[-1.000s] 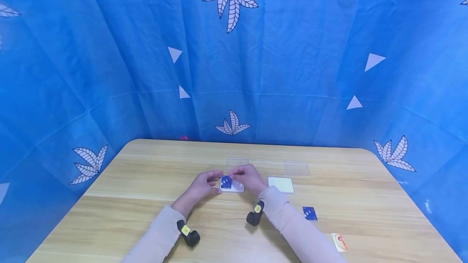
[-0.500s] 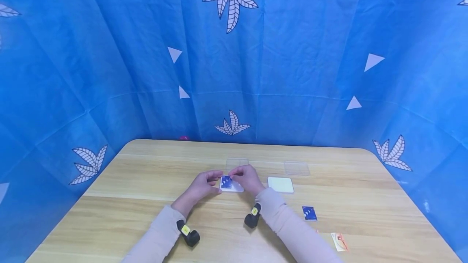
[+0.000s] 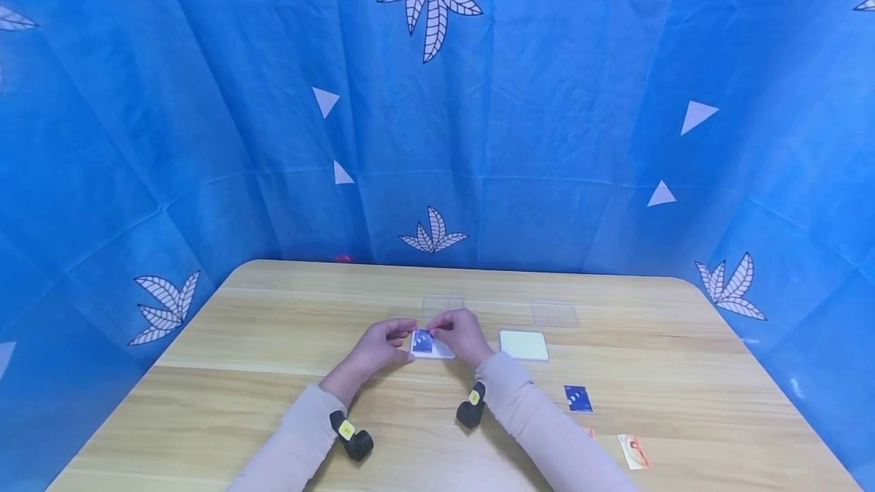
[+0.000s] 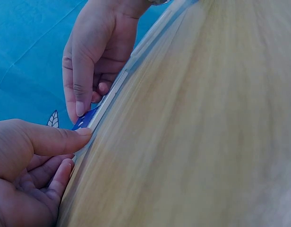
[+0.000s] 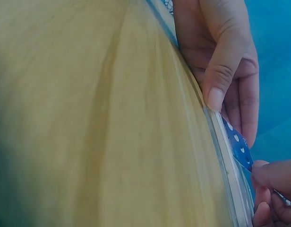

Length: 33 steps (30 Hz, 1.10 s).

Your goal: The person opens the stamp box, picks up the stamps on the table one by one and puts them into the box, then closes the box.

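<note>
A blue card [image 3: 421, 340] with pale moon-like marks lies over the left part of a white rounded rectangular panel [image 3: 443, 352]. My left hand [image 3: 380, 345] grips the panel's left end, thumb on the near edge and fingers around the far side. In the left wrist view that thumb [image 4: 65, 141] comes right up to the card's corner. My right hand [image 3: 465, 334] pinches the card's right edge between thumb and forefinger. In the right wrist view the card [image 5: 238, 144] tilts up from the panel's pale edge [image 5: 226, 151].
Two clear plastic plates [image 3: 555, 314] lie behind the hands. A second white panel [image 3: 524, 345] is right of my right hand. Nearer, at the right, are another blue card [image 3: 577, 398] and an orange-and-cream card [image 3: 634, 452]; the right sleeve partly covers another orange piece [image 3: 591, 433].
My right wrist and forearm have shifted slightly left, uncovering a bit of the orange piece beside the sleeve. Both hands keep their hold on panel and card.
</note>
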{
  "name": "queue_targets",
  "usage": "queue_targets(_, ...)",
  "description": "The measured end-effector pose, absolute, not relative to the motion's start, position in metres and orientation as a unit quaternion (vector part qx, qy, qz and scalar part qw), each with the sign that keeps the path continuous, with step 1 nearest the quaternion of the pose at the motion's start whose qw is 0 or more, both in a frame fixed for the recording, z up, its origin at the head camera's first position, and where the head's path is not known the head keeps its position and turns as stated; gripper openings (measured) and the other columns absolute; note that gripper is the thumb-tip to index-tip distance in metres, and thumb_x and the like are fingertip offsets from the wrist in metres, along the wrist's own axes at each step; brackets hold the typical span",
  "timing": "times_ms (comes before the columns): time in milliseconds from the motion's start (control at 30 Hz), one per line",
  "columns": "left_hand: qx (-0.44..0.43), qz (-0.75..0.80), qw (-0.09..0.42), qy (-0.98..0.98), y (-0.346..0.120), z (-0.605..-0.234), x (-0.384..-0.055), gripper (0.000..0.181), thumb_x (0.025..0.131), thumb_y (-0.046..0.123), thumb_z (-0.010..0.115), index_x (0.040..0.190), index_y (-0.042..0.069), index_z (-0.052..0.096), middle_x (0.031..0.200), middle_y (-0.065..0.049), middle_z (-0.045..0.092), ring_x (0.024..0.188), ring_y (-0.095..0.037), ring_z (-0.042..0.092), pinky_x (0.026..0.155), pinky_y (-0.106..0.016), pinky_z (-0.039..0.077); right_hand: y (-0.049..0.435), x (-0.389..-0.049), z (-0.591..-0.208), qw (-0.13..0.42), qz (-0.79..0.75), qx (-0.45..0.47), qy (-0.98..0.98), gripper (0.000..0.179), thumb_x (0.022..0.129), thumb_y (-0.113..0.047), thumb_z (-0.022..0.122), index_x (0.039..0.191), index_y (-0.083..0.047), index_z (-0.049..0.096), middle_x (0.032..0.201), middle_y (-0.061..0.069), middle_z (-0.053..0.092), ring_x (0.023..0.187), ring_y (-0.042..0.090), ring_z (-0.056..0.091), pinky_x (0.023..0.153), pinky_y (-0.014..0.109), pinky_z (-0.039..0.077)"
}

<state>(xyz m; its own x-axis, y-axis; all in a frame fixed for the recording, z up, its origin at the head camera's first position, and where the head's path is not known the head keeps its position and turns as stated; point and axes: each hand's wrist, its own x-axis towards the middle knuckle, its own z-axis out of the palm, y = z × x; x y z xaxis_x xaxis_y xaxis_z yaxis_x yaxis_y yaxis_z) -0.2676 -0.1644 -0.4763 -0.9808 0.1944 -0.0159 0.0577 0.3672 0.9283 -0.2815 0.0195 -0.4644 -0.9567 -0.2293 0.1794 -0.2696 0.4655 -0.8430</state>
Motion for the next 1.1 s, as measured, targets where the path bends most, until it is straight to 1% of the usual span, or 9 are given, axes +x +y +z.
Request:
queue_targets(400,0.08,0.56,0.06,0.823,-0.165,-0.477,-0.268,0.06,0.07,-0.009,0.072,0.127,0.004,0.057,0.13,-0.013,0.057,0.119,-0.032,0.052,0.102,-0.043,0.043,0.019,-0.284,-0.468,0.014,0.497,0.142,-0.856,0.011,0.082,0.001,0.066,0.09,-0.003,0.073,0.091,0.009,0.071,0.087,0.02,0.063,0.085,0.036,0.051)
queue_targets(733,0.081,0.563,0.057,0.821,-0.165,-0.479,-0.269,0.061,0.068,-0.008,0.073,0.126,0.004,0.057,0.129,-0.013,0.057,0.116,-0.032,0.054,0.101,-0.044,0.044,0.02,-0.285,-0.469,0.016,0.498,0.152,-0.854,0.012,0.082,0.001,0.066,0.09,-0.003,0.073,0.092,0.01,0.071,0.088,0.022,0.063,0.086,0.038,0.051)
queue_targets(867,0.082,0.561,0.056,0.822,-0.165,-0.48,-0.27,0.061,0.068,-0.008,0.073,0.126,0.004,0.057,0.129,-0.013,0.057,0.116,-0.032,0.054,0.101,-0.044,0.044,0.023,-0.286,-0.471,0.012,0.509,0.158,-0.846,0.014,0.082,0.0,0.066,0.093,-0.004,0.072,0.094,0.01,0.071,0.089,0.021,0.064,0.084,0.035,0.052)
queue_targets(1033,0.078,0.565,0.058,0.819,-0.166,-0.48,-0.27,0.062,0.068,-0.008,0.074,0.126,0.004,0.057,0.129,-0.013,0.057,0.116,-0.033,0.054,0.101,-0.045,0.043,0.028,-0.288,-0.471,0.003,0.53,0.164,-0.832,0.015,0.083,-0.002,0.065,0.097,-0.003,0.072,0.097,0.01,0.071,0.088,0.018,0.063,0.081,0.03,0.052)
queue_targets(1100,0.078,0.565,0.059,0.819,-0.166,-0.48,-0.269,0.062,0.068,-0.008,0.074,0.126,0.004,0.057,0.129,-0.013,0.057,0.116,-0.033,0.054,0.101,-0.045,0.043,0.03,-0.287,-0.47,-0.007,0.542,0.16,-0.825,0.015,0.083,-0.004,0.065,0.098,-0.003,0.071,0.097,0.01,0.07,0.087,0.017,0.062,0.079,0.028,0.051)
